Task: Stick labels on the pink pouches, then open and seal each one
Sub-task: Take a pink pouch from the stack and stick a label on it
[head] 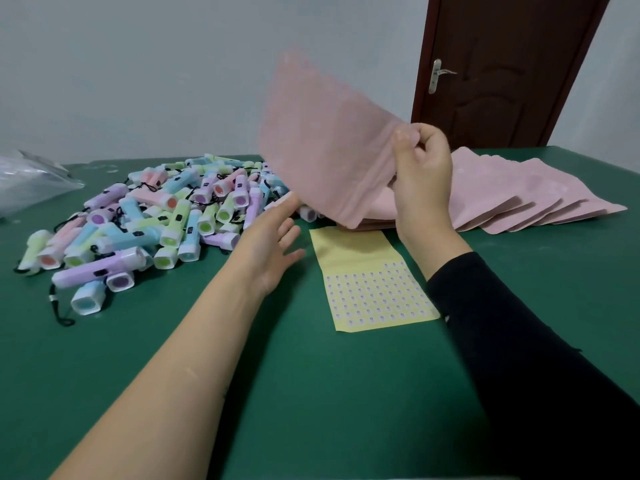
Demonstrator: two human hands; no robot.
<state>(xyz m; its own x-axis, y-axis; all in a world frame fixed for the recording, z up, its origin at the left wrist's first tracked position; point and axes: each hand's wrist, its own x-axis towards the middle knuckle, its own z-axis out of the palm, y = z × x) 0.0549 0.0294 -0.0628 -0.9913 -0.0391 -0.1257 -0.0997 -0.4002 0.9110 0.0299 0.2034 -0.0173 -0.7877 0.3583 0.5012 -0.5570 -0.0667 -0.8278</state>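
Observation:
My right hand pinches the edge of a pink pouch and holds it up in the air, blurred, above the table. My left hand stretches forward with straight fingers, its fingertips near the pouch's lower left edge; whether they touch it is unclear. A fanned stack of pink pouches lies on the table behind my right hand. A yellow label sheet with several rows of small stickers lies flat below the raised pouch.
A large pile of pastel toy flashlights with black cords covers the left of the green table. A clear plastic bag lies at the far left. A brown door stands behind the table.

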